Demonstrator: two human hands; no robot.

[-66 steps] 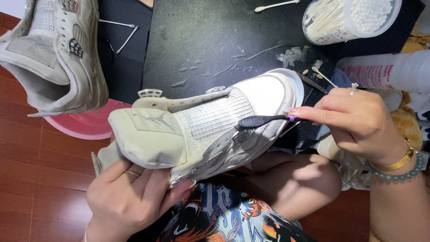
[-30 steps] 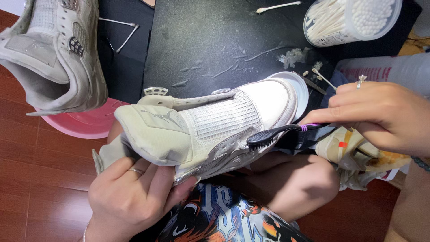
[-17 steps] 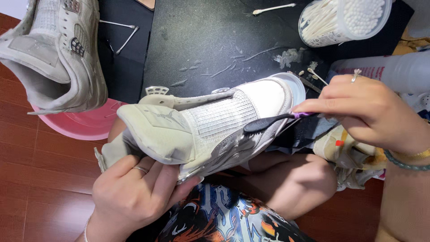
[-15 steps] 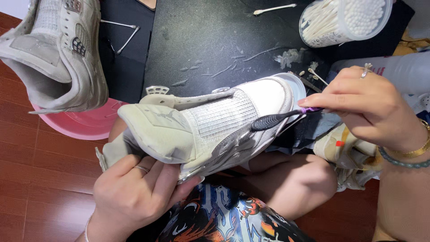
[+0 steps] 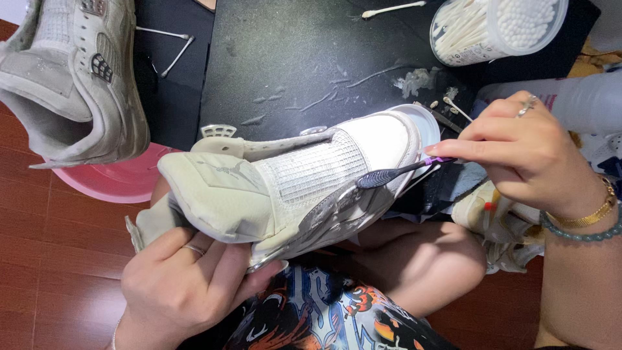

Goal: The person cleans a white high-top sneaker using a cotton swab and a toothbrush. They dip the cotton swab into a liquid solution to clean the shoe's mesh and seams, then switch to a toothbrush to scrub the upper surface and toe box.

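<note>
Nearest, at 7 o'clock: left hand (image 5: 184,285), ring on one finger, fingers curled up around the heel end of a pale grey-beige high-top sneaker with mesh side panel (image 5: 291,185), gripping it. Sneaker held on its side over the lap, toe pointing toward 2 o'clock. At 3 o'clock: right hand (image 5: 531,155), fingers pinched shut on the purple handle of a small dark-bristled brush (image 5: 389,175), bristles touching the sneaker's side near the mesh. Gold bracelet and green bead bracelet on that wrist. Farther, at 10 o'clock: second matching sneaker (image 5: 71,78) above a pink basin (image 5: 116,185). At 12 o'clock: black mat (image 5: 291,58). At 1 o'clock: clear tub of cotton swabs (image 5: 495,29).
</note>
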